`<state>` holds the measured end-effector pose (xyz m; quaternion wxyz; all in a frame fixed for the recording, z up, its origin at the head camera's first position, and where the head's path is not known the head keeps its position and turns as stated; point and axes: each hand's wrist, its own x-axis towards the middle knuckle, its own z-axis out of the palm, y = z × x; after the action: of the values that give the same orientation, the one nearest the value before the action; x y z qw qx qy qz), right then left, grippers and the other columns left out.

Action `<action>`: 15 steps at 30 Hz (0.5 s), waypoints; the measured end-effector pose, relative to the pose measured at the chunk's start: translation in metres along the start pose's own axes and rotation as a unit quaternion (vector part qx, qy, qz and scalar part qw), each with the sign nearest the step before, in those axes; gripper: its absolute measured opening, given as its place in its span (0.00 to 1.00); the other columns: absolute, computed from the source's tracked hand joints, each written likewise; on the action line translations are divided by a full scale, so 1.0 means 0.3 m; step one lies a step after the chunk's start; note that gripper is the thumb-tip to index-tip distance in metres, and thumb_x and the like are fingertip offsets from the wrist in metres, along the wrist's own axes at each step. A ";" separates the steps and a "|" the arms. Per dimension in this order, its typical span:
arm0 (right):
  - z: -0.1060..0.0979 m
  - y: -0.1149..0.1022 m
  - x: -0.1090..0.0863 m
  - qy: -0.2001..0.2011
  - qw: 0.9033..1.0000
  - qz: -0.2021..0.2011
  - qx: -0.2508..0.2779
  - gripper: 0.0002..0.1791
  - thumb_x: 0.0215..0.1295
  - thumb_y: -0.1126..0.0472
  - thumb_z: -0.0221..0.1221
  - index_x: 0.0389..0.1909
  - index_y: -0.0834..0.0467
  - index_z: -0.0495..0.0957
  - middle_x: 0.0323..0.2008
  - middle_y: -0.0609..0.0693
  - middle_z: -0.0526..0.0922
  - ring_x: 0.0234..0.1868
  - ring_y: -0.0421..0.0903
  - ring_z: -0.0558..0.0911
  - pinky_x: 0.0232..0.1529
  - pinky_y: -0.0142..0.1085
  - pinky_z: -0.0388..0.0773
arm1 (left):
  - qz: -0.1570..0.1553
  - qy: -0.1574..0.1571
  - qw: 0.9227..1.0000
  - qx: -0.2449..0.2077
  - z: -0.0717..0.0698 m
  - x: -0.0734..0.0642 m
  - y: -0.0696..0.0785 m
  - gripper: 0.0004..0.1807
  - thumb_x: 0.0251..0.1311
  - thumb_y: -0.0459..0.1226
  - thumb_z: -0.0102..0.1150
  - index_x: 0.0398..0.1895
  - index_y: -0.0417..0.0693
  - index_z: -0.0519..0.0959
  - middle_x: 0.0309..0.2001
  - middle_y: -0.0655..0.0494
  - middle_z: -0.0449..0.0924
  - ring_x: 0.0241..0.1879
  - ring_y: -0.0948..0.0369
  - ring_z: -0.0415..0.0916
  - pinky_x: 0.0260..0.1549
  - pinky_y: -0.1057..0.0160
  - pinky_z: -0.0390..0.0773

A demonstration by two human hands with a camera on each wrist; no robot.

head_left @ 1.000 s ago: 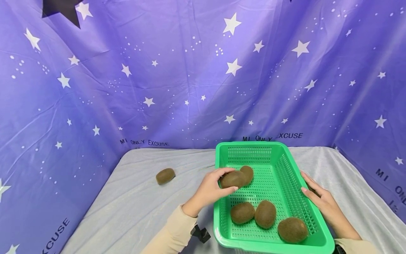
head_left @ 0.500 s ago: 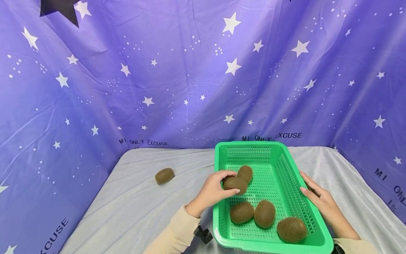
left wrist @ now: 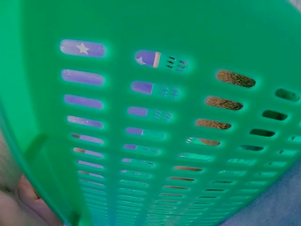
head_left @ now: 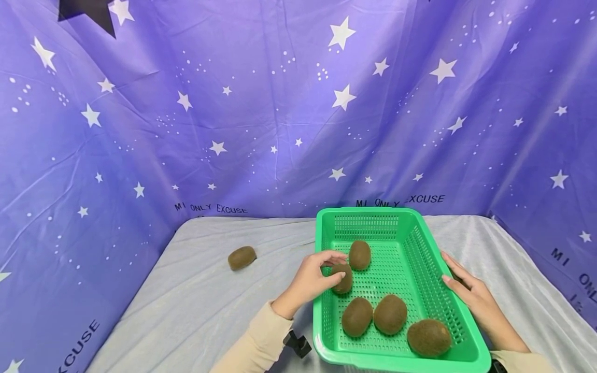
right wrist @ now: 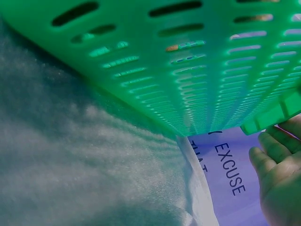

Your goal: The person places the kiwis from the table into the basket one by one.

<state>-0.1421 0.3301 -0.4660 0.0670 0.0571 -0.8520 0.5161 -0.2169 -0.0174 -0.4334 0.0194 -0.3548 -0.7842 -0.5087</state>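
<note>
My left hand (head_left: 313,277) reaches over the left rim of a green plastic basket (head_left: 403,365). Its fingers are loosely bent around a kiwi (head_left: 344,284) on the basket floor, and the thumb overlaps the fruit's near side. Another kiwi (head_left: 360,255) lies just behind it. Nearer the front are a pair of kiwis, a left one (head_left: 357,317) and a right one (head_left: 391,314), and a kiwi (head_left: 429,338) sits in the near right corner. My right hand (head_left: 475,298) holds the right rim, thumb on top and fingers outside. In the right wrist view its fingers (right wrist: 273,150) reach up by the rim.
One more kiwi (head_left: 242,258) lies on the grey cloth (head_left: 196,311) left of the basket. A purple star-patterned curtain (head_left: 280,114) hangs behind and at both sides. Slotted basket walls (left wrist: 113,113) fill most of the left wrist view.
The kiwi at my left hand has dropped and turned upright in the basket as the fingers loosened. The kiwi behind it and the front left one shifted slightly. My right hand stays at the rim.
</note>
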 end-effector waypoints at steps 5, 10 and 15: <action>0.000 0.004 -0.001 0.003 1.000 -0.007 0.006 0.31 0.74 0.56 0.44 0.74 0.52 0.47 0.70 0.30 0.47 0.60 0.16 0.51 0.50 0.10 0.55 | -0.001 0.007 1.000 -0.017 -0.023 -0.019 -0.016 0.16 0.59 0.32 0.60 0.52 0.48 0.78 0.46 0.51 0.82 0.47 0.54 0.78 0.49 0.61 0.76; -0.001 0.004 -0.001 0.000 1.000 -0.006 0.007 0.31 0.74 0.56 0.44 0.74 0.52 0.47 0.70 0.30 0.47 0.61 0.17 0.51 0.50 0.11 0.56 | -0.019 0.016 1.000 -0.008 -0.084 -0.058 0.028 0.14 0.60 0.29 0.58 0.51 0.41 0.77 0.47 0.45 0.81 0.47 0.53 0.78 0.50 0.56 0.76; 0.000 0.003 0.002 0.000 1.000 -0.006 0.010 0.31 0.74 0.56 0.44 0.74 0.53 0.47 0.70 0.30 0.46 0.61 0.17 0.51 0.50 0.11 0.56 | -0.021 0.046 0.999 0.001 -0.123 -0.095 -0.051 0.15 0.57 0.27 0.60 0.50 0.39 0.78 0.44 0.46 0.82 0.45 0.50 0.78 0.50 0.53 0.76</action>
<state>-0.1427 0.3306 -0.4666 0.0694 0.0626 -0.8466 0.5240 -0.2167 -0.0662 -0.4389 0.0450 -0.3149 -0.7903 -0.5236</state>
